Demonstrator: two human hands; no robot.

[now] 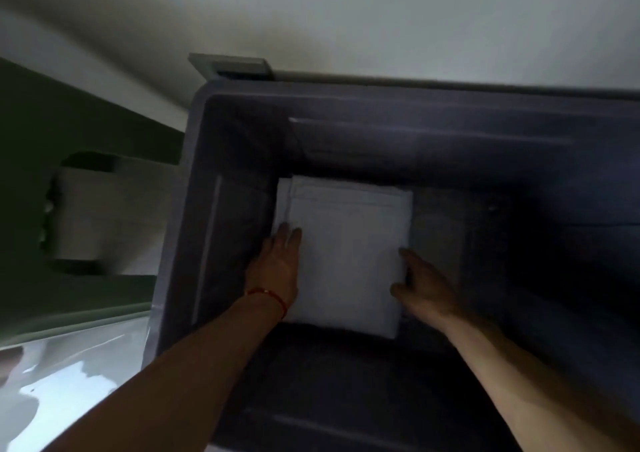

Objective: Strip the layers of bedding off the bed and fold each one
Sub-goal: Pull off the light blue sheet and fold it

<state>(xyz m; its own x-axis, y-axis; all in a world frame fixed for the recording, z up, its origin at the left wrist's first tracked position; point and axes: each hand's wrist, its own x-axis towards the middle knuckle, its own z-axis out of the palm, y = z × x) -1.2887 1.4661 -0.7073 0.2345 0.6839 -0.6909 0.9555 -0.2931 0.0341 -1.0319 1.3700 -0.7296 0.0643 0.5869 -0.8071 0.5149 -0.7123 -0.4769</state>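
With the folded white bedding (346,254) lying inside the dark storage compartment (235,209), the left hand (277,264) and right hand (420,285) rest flat-fingered against its side edges, indicating the stowing step; the next move likely requires withdrawing both hands.
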